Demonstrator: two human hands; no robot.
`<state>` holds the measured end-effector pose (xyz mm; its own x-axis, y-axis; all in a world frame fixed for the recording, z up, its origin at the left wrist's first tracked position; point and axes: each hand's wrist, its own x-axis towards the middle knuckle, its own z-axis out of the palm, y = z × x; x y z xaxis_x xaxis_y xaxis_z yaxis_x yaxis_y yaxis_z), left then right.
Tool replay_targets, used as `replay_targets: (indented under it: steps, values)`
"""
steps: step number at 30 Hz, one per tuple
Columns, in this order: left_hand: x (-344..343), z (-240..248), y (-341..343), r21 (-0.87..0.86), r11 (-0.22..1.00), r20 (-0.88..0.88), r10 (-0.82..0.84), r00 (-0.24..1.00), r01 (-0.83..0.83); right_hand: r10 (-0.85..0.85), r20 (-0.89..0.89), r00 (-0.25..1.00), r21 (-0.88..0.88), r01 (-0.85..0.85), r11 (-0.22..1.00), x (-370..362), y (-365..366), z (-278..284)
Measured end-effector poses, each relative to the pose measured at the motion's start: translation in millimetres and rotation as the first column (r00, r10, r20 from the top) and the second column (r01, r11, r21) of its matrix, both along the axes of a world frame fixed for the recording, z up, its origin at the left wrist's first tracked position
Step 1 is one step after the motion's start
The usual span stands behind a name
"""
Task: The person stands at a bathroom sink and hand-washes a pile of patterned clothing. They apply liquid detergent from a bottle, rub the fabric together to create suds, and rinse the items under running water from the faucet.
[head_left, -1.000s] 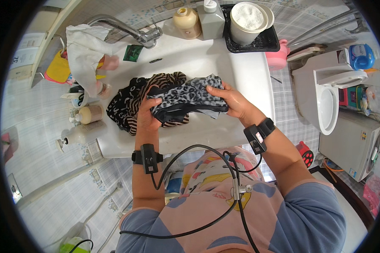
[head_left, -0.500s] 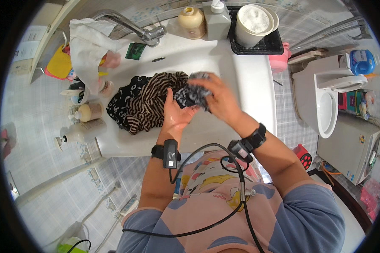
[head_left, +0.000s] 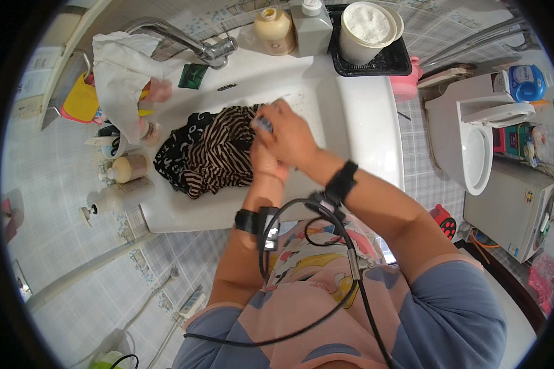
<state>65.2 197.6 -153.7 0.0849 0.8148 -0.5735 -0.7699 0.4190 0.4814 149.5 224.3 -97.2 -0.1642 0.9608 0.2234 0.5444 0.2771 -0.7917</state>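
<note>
In a white sink (head_left: pixel 357 117) lies a heap of dark clothes (head_left: pixel 206 150), striped brown and black with a black patterned piece at the left. My right hand (head_left: pixel 289 135) and my left hand (head_left: pixel 266 161) are pressed together over the sink's middle, squeezing a small grey patterned garment (head_left: pixel 263 124) into a tight ball. Only a corner of that garment shows between my fingers. Both wrists carry black bands with cables running down to my chest.
A chrome tap (head_left: pixel 184 40) with a white cloth (head_left: pixel 120 74) draped over it stands at the back. Bottles (head_left: pixel 274 27) and a white tub (head_left: pixel 366 27) on a black tray sit behind the sink. More bottles (head_left: pixel 129 167) stand left. A toilet (head_left: pixel 474 141) is right.
The grey patterned garment was stretched out between both hands a second ago. My hands have since come together and bunched it into a ball, moving slightly toward the back of the sink.
</note>
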Motion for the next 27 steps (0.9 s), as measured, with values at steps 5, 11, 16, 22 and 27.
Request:
replay_targets:
  steps: [5,11,16,22,27]
  values:
    - [-22,-27,-4,0.072,0.996,0.182,0.042,0.982,-0.056,0.022,-0.022,1.000,-0.086,-0.024,0.996,-17,-20,11]
    - [-17,-2,6,-0.210,0.978,-0.143,-0.042,0.989,0.011,-0.086,-0.133,0.987,-0.010,0.086,0.996,-9,-5,2]
    - [-42,4,-11,0.011,0.985,0.409,-0.163,0.898,0.174,-0.049,-0.096,0.994,-0.087,0.041,0.995,-22,-19,-6]
    - [-25,46,12,-0.310,0.947,0.025,-0.078,0.997,0.082,-0.274,-0.356,0.893,-0.589,0.013,0.808,27,11,-63]
    - [-46,62,24,-0.087,0.991,0.130,-0.090,0.987,0.102,-0.694,-0.666,0.273,-0.727,-0.448,0.521,44,-17,-81]
